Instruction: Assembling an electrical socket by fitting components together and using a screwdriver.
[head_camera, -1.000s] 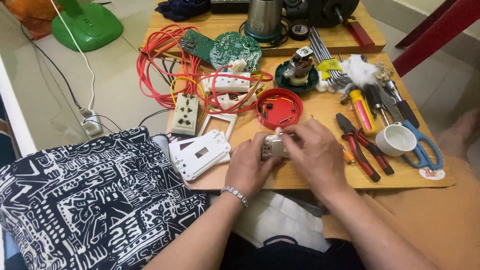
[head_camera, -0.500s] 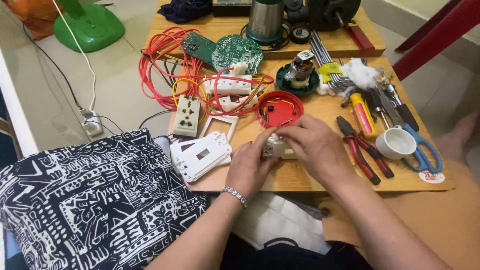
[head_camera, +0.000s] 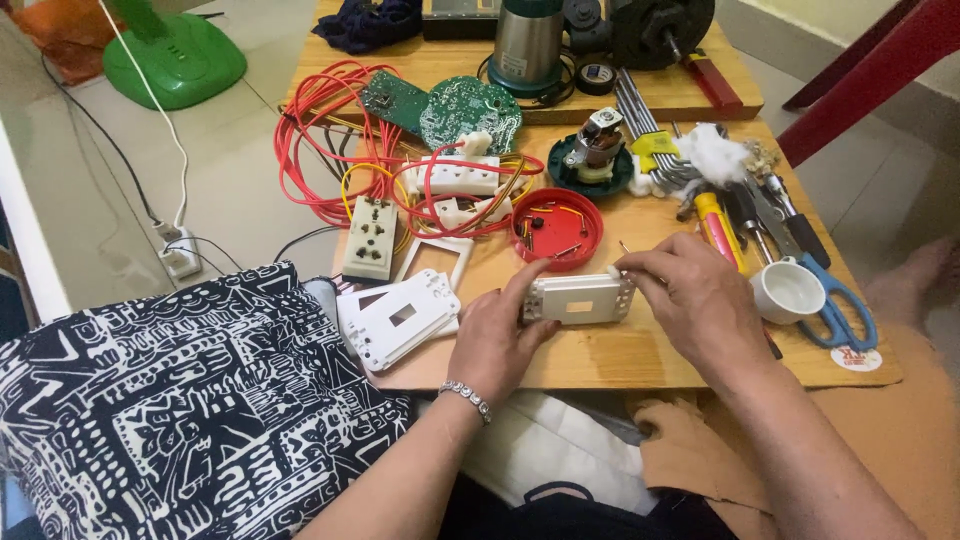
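Item in hand: a white rectangular switch module (head_camera: 577, 298), held lengthwise just above the front edge of the wooden table (head_camera: 620, 355), between my two hands. My left hand (head_camera: 497, 335) grips its left end, thumb on the near side and fingers curled round the far edge. My right hand (head_camera: 697, 297) closes on the right end, with thumb and forefinger pinched narrow at the upper right corner, apparently on a small white part there; what that part is I cannot tell.

Handling judgement: moulded plastic, light and stiff, smooth enough to slip if pinched on the flat face alone. Thin tabs and clips along the edges look liable to snap. Best purchase is across the two short ends or along the long edges, not on any protruding piece.

Surroundings, working outward: a white faceplate (head_camera: 405, 320) lies just left of my left hand, partly off the table edge, with a white frame (head_camera: 437, 252) beyond it. A red round cover (head_camera: 556, 226) sits just behind the module, holding small loose parts. A beige socket block (head_camera: 371, 236) lies near a tangle of red wire (head_camera: 320, 150). To my right: a white cup (head_camera: 789, 291), blue-handled scissors (head_camera: 845, 305), and a yellow-handled screwdriver (head_camera: 717, 222). Further back, a green circuit board (head_camera: 468, 108) and a steel cylinder (head_camera: 527, 45)
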